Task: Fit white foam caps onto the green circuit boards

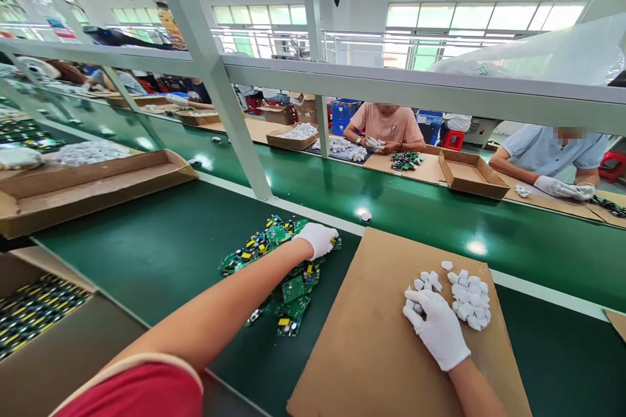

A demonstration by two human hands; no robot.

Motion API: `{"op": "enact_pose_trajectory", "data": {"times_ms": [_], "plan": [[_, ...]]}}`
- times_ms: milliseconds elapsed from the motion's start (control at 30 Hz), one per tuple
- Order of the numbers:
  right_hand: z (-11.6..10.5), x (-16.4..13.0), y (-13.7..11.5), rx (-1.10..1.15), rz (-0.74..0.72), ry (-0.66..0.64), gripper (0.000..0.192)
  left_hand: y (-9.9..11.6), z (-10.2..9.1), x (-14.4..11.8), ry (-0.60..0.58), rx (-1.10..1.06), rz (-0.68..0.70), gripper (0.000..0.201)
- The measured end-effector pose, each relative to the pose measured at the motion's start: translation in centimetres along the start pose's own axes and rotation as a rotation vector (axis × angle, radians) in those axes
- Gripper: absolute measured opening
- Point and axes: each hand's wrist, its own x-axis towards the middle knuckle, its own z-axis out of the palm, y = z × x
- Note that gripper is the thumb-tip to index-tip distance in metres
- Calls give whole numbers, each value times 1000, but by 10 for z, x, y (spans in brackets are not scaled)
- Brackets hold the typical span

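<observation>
My left hand (317, 240), in a white glove, reaches to the right end of a pile of green circuit boards (293, 288). Its fingers are closed on a circuit board (336, 243) that shows past the fingertips. Over a cardboard sheet (352, 319) on the right is my right hand (437, 326), gloved too. Thumb and fingers curl round a small white plastic piece (415, 306), partly hidden by the glove. Loose white pieces (428, 281) lie just beyond the fingertips, and a larger heap of white pieces (470, 300) is to the right of the hand.
A green conveyor belt (313, 176) runs beyond the bench, with a small white piece (365, 216) on it. A slanted metal post (229, 98) rises ahead. Cardboard boxes (98, 192) stand at left, one holding boards. Two people (391, 127) work across the belt.
</observation>
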Motion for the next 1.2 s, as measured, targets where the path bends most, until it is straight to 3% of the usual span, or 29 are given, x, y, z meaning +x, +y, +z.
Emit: {"op": "enact_pose_trajectory", "data": {"times_ms": [267, 400, 467, 567, 667, 800, 967, 1100, 1200], "plan": [[3, 2, 7, 43, -5, 21, 22, 20, -14, -7, 73, -186, 41, 38], [3, -1, 4, 43, 61, 54, 27, 52, -19, -26, 165, -401, 144, 41], [0, 0, 0, 11, 77, 47, 24, 79, -14, -42, 136, -703, 219, 40], [-8, 8, -6, -55, 85, 44, 20, 120, 5, -66, -142, -1616, 258, 44], [-12, 22, -9, -154, 78, 57, 22, 148, 30, -76, -361, -2024, 174, 49], [-6, 30, -14, -280, 19, -2, 19, 156, 59, -71, -492, -2185, 115, 41], [-1, 10, -32, -346, -70, -105, 21, 147, 69, -63, -489, -2326, 103, 44], [-6, -19, -50, -354, -94, -176, 52, 145, 69, -60, -488, -2333, 92, 39], [-8, -38, -58, -382, -59, -219, 64, 145, 69, -59, -493, -2332, 77, 38]]}}
